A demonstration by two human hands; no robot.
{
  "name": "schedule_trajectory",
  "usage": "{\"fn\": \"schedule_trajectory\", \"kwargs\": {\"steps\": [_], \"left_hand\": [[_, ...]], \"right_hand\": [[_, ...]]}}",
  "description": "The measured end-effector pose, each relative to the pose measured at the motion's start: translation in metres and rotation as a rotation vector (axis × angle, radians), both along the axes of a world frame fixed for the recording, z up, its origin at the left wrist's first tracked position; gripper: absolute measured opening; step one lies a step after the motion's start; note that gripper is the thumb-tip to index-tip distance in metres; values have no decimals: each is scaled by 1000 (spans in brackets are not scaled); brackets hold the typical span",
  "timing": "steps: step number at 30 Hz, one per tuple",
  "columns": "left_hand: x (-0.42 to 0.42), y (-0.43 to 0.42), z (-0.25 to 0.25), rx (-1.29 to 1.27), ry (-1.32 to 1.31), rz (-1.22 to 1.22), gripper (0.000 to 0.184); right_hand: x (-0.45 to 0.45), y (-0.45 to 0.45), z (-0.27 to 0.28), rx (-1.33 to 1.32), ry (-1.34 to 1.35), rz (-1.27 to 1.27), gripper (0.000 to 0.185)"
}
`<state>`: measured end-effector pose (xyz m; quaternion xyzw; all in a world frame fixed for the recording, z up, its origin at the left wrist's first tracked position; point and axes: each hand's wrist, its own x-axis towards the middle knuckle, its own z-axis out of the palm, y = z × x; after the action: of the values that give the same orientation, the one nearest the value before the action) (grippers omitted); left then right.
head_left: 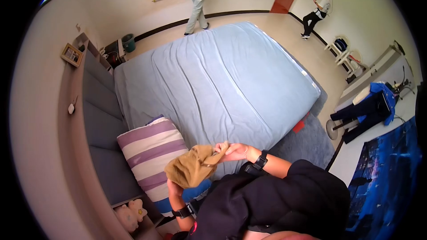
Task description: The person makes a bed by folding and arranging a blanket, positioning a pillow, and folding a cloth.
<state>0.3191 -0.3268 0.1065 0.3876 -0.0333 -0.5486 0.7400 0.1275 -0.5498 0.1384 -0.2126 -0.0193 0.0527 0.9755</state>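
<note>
A brown soft fabric item (191,169), bunched up so its kind is unclear, hangs between my two hands above the near side of the bed. At its upper right edge, my right hand (234,151) pinches a fold of the fabric. My left hand (175,190) is at the lower left edge, its fingers mostly hidden behind the cloth. Just beyond the fabric lies a purple-and-white striped pillow (151,153), against the headboard side. The light blue sheet (213,84) covers the mattress with several long wrinkles.
A grey padded headboard (102,124) with a shelf runs along the left; a picture frame (72,55) stands on it. Plush toys (131,215) sit in a lower cubby. Two people are across the room. Clothes (373,106) hang at right, near white chairs (340,46).
</note>
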Motion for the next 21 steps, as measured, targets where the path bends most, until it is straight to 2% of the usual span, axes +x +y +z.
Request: {"fn": "schedule_trajectory", "kwargs": {"steps": [1,2,4,5,7,8,10,12,14,17,18,19,20,21], "left_hand": [[2,5,-4,-6,-2,19,52],[3,10,-8,18,-37,26,51],[7,11,-16,48,-73,52,51],[5,12,-18,20,8,16,51],[-2,8,1,45,82,-46,49],[-5,3,11,42,231,-82,47],[-15,-5,48,120,241,-142,47],[3,5,51,79,-220,-242,41],[21,27,19,449,-618,-151,38],[25,82,-19,672,-459,217,37],[22,97,-13,699,-387,309,36],[19,112,-5,723,-269,287,45],[12,120,1,738,-259,315,45],[6,124,5,780,-290,382,54]], "right_hand": [[1,-1,6,15,56,-16,22],[3,-6,7,6,52,5,22],[8,-11,6,-235,308,65,20],[11,-13,8,-345,339,173,20],[24,-7,-6,-406,400,217,20],[31,-1,-11,-475,463,242,20],[42,9,-11,-467,423,292,18],[55,10,6,-624,524,176,18],[63,0,-2,-833,561,-53,16],[68,-13,-23,-1036,620,-444,15],[71,-17,-23,-989,598,-481,15],[70,-20,-22,-926,588,-446,15],[72,-20,-21,-924,576,-414,15],[76,-21,-20,-988,522,-338,14]]}}
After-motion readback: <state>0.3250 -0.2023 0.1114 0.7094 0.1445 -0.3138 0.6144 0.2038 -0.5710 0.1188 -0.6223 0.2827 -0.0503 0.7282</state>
